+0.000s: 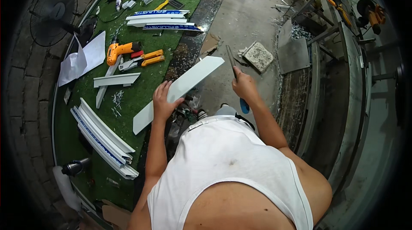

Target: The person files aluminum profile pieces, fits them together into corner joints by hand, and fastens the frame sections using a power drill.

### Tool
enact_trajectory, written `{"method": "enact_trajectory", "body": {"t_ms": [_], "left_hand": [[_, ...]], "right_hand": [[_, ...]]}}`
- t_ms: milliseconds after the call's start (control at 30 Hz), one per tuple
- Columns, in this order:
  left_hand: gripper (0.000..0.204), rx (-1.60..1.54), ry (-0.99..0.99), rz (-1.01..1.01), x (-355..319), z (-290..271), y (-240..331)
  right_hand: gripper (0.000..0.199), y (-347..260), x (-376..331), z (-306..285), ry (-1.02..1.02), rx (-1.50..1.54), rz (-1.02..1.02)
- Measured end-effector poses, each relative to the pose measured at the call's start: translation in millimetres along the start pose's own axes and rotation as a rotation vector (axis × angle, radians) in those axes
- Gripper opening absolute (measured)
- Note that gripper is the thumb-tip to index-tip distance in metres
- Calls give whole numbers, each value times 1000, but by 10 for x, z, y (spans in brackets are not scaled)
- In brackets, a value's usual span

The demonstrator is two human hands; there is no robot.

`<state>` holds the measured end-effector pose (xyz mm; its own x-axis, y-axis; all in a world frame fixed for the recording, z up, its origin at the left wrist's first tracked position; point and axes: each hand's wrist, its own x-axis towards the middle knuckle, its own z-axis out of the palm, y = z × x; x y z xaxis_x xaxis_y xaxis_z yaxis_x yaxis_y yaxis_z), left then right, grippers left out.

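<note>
While the white aluminium profile (180,87) is held slanted over the bench (146,88) edge, its middle is clasped by the left hand (164,101), fingers curled over its near edge in a closed grip. Just right of the profile's far end, a slim dark file (231,62) is clenched in the right hand (244,86). An orange drill (120,51) and stacked white profiles (103,138) are seen on the green mat.
</note>
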<state>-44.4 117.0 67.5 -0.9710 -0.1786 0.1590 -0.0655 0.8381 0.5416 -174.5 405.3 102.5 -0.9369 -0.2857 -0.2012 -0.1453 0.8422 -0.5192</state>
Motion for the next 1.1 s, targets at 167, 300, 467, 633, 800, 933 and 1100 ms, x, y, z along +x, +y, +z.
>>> {"method": "enact_trajectory", "body": {"t_ms": [167,300,467,633,800,933,1100], "left_hand": [[70,322,-137,105,215,512,-154],[69,408,-156,135,120,563,-197],[67,428,-112,156,171,587,-208],[68,437,-100,150,177,555,-225],[68,431,-107,147,141,596,-241],[68,416,-103,154,144,594,-218],[68,383,-103,120,134,614,-277]], "right_hand": [[45,-347,-37,19,-36,-219,1],[25,-675,-52,93,-64,-208,-163],[16,-576,250,345,-16,-194,-79],[20,-303,516,140,-80,-193,161],[23,-719,117,461,-43,-255,-34],[25,-294,608,613,73,-224,90],[24,-503,298,430,112,-253,99]]}}
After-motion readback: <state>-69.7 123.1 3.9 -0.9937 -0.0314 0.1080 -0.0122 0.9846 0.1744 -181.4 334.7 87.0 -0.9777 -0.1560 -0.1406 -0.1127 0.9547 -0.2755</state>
